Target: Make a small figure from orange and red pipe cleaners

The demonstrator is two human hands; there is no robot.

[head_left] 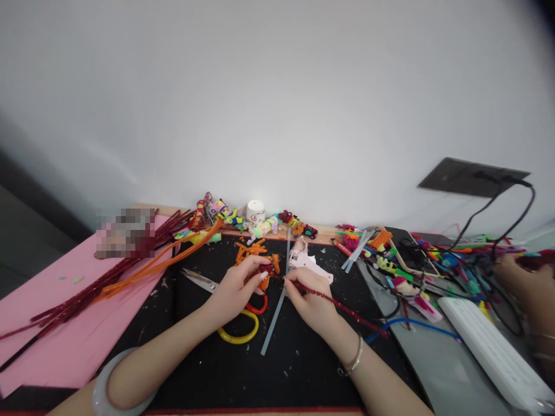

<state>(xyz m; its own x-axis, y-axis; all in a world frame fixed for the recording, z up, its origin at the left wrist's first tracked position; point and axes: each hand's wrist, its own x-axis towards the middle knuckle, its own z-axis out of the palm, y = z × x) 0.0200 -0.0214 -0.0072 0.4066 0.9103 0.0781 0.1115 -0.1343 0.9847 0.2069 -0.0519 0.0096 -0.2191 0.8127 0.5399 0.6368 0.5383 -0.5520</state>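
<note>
My left hand (237, 288) is closed, its fingertips pinching a small dark red fuzzy piece (266, 268) whose shape is partly hidden. Close beside it, my right hand (313, 299) pinches a long red tinsel pipe cleaner (347, 311) that trails off to the right. The two sets of fingertips nearly meet. Scissors (238, 340) with a yellow and red handle lie under my left hand. A translucent glue stick (274, 323) lies on the black mat between my hands. Just beyond my right hand is a pale pink glue gun (310, 264). Short orange pipe cleaner pieces (250, 249) lie behind my left fingers.
Red and orange pipe cleaners (125, 268) lie across a pink sheet (52, 312) at left. Finished fuzzy figures and a paper cup (255, 212) line the wall. A white power strip (485, 352), cables and more glue sticks (358, 252) are at right, near another person's hand (518, 283).
</note>
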